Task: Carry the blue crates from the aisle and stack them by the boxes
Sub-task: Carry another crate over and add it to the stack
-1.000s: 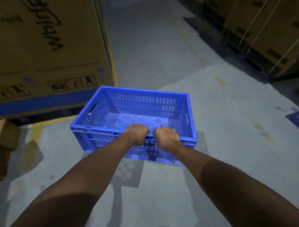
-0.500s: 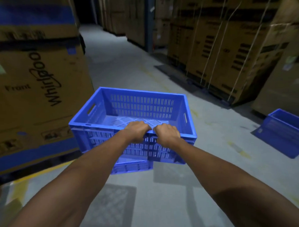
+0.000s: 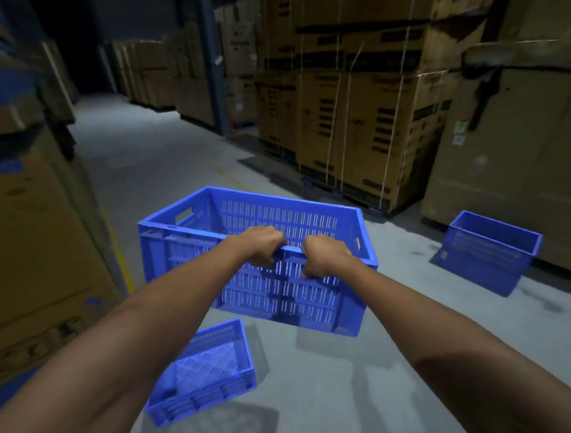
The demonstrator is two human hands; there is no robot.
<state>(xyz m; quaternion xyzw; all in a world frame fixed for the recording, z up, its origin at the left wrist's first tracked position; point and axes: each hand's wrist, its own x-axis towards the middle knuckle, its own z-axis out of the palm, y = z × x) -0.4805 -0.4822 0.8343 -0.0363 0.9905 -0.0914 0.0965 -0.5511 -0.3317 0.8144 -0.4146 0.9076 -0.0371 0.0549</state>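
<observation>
Cardboard boxes (image 3: 31,238) with dark print stand stacked along the left edge, and a yellow line (image 3: 126,268) runs on the concrete floor (image 3: 351,399) beside their base. Just right of them, low in the view, a blue slatted crate (image 3: 205,376) sits on the floor with its open side up, partly hidden by the left forearm. Above and beyond it, the carried blue crate (image 3: 184,257) hangs clear of the floor, roughly level, open top up. The left hand (image 3: 260,246) has its grip closed over the middle of the near rim, fingers curled round it. The right hand (image 3: 325,257) grips the same rim just beside it, with a short stretch of rim showing between the two. Both arms reach forward. Behind the crate the aisle runs into darkness past a dark upright post (image 3: 214,66). To the right, tall strapped cartons (image 3: 363,128) stand in a block, bound with pale bands. Further right, a third blue crate (image 3: 488,258) rests on the floor near the foot of a large plain cardboard box (image 3: 525,161), well apart from the carried one.
</observation>
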